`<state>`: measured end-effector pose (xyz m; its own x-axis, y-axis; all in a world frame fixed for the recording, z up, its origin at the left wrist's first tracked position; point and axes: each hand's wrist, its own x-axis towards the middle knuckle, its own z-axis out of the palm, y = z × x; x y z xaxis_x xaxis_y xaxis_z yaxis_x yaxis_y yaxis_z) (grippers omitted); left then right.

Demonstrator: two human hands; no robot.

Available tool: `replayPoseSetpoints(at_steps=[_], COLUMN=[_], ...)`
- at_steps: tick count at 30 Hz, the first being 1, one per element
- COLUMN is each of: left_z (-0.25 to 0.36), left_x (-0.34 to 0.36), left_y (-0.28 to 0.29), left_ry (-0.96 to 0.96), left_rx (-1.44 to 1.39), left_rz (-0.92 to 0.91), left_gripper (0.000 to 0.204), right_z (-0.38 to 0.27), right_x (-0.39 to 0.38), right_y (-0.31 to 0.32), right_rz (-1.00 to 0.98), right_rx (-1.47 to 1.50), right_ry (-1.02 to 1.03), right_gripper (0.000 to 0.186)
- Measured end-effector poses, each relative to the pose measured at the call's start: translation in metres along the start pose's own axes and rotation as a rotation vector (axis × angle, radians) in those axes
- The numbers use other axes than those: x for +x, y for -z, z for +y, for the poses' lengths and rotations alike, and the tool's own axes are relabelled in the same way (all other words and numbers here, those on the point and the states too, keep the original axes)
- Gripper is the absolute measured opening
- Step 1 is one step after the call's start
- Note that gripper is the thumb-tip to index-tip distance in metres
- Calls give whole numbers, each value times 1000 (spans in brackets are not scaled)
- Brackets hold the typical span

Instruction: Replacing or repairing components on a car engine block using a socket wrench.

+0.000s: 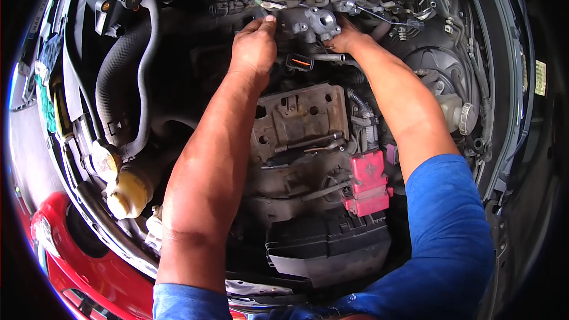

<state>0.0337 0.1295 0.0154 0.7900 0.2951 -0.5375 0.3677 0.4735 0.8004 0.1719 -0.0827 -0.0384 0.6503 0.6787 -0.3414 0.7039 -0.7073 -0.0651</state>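
Two bare arms in blue sleeves reach from the near side to the far part of an engine bay. The left hand (255,44) is at the far middle, thumb uppermost and fingers curled downward among dark parts; whether they grip anything cannot be told. The right hand (348,38) reaches in just right of a silver metal housing (323,20) with a round opening, which sits at the far middle, between the hands and closer to the right one. The right fingers are mostly hidden behind and under that housing, so how far open they are, or what they hold, cannot be told.

Just nearer than the housing are a metal pipe (329,57) and a black-rimmed part (300,62) showing orange inside. Between the forearms lies a rusty metal tray (305,109); nearer, to its right, is a red cover (368,181), with a black box (329,249) nearer still. A ribbed black hose (112,80) and a yellowed reservoir (129,192) stand to the left
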Motion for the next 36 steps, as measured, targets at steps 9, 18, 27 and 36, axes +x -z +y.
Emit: replayPoseSetpoints(at_steps=[9,18,27,36], left_z=[0,-7,-1,-3], left_x=[-2,3,2,7], left_y=[-1,-1,4,5], left_ry=[-60,-7,58,52], left_rx=[-34,-72,-36,-1], left_rz=[-37,-32,-96,-97], left_gripper=[46,44,38,37], right_z=[7,12,-4,9], right_x=[1,5,-2,8], right_y=[-20,-19,-10,-11], right_rz=[224,23,116,40], right_rx=[116,172,3,200], right_ry=[-82,26,-84,-48], right_gripper=[40,40,48,41])
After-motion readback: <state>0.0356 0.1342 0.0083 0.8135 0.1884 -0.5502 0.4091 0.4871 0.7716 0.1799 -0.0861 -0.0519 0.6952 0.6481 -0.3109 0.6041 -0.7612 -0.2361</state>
